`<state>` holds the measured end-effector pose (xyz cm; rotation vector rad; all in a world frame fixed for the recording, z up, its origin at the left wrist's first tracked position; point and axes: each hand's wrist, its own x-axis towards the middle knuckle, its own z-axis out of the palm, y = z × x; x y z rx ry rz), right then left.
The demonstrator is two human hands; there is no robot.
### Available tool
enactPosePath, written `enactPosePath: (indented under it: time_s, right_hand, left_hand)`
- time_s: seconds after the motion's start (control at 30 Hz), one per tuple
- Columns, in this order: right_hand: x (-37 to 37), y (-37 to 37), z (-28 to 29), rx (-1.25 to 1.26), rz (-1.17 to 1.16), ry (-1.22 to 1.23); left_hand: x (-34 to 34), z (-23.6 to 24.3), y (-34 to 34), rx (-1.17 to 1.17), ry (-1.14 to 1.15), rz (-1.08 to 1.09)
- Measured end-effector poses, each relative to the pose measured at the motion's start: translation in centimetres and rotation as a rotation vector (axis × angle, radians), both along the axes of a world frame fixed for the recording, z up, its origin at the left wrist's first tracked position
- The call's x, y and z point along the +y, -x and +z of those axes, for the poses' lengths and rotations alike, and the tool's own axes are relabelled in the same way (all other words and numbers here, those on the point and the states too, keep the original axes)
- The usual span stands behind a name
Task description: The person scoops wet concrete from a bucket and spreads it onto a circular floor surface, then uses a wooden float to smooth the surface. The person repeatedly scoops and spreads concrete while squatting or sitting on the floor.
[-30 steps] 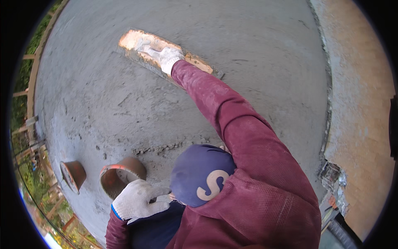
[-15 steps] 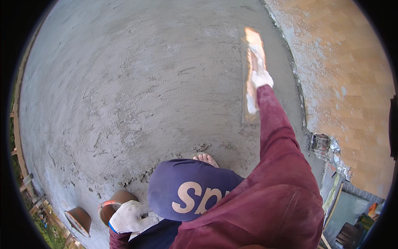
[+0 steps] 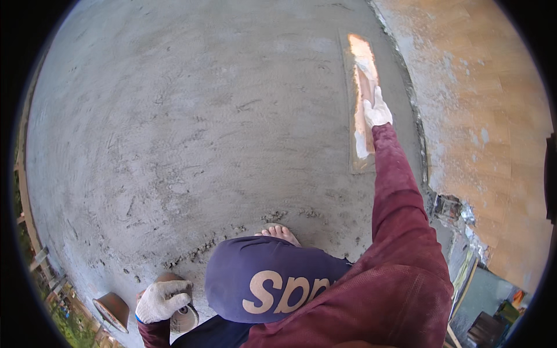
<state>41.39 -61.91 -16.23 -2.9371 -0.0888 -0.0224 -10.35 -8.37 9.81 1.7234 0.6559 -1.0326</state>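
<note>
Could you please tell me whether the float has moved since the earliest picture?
Yes: the float has moved rightward, and now lies much closer to the tan tiled surface.

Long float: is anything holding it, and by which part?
The right hand lies on the float near its middle; whether it actually grips cannot be told.
</note>
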Motion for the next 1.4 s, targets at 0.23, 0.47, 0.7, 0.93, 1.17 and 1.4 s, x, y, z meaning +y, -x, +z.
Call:
enactPosePath:
  time_s: [0.23, 0.47, 0.7, 0.93, 1.17, 1.4]
  right_hand:
    - [-0.3, -4.3, 0.8, -0.031, -0.03, 0.021]
    - [9.4, -24.9, 4.1, 0.052, -0.163, 0.049]
    - [13.4, -25.3, -0.8, 0.248, 0.008, 0.184]
    - [15.8, -11.8, 1.1, 0.218, 0.208, 0.019]
    - [2.1, 14.8, 3.9, 0.24, 0.26, -0.029]
    - [-8.1, 21.5, 1.0, 0.055, -0.21, 0.086]
  left_hand:
    - [0.9, 3.7, 4.0, 0.052, -0.225, 0.212]
    - [4.4, 5.9, -0.9, 0.095, -0.242, 0.186]
    - [2.3, 5.4, 1.2, 0.081, -0.242, 0.144]
    - [4.0, 4.5, -4.1, -0.096, -0.312, -0.077]
    - [5.7, 4.0, -6.7, -0.282, -0.319, -0.162]
    - [2.9, 6.2, 1.6, -0.02, -0.337, 0.034]
